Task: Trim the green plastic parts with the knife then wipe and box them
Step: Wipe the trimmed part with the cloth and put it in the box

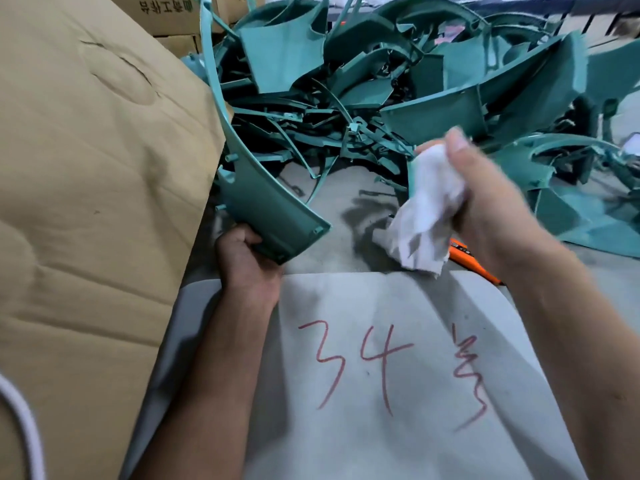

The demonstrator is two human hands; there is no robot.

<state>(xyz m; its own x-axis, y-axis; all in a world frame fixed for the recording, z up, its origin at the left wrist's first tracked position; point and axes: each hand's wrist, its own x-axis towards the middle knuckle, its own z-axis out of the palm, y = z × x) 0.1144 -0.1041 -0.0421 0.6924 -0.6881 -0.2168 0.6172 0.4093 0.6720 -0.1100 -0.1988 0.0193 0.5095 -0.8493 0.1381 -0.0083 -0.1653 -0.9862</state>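
Nearest to me lay the grey work surface [381, 393], marked in red handwriting. Just beyond its far edge, the orange knife [474, 261] rested on the table, partly hidden under my right forearm; no hand was on it, so I judged trimming of this piece finished and wiping to be the step in hand.

My left hand [249, 261] gripped the near end of a curved green plastic part [263, 199], fingers curled round its lower edge. The part rose away from me, leaning along the side of the cardboard box [97, 202] at the left. My right hand [485, 209] held a bunched white cloth [426, 216], thumb pressed over the top, well apart from the part and somewhat blurred.

To wipe well, I judged the following necessary:
- Keep the left-hand grip at the end, leaving the broad face exposed.
- Bring the cloth onto the face and stroke along the curve, away from the gripping hand.
- Turn the part to reach its ribbed back and pegs.
- Keep the cloth clear of the knife when crossing over.

Farther off, the pile of green parts [415, 81] and offcuts lay tangled across the table. More printed cartons [166, 12] stood behind it.
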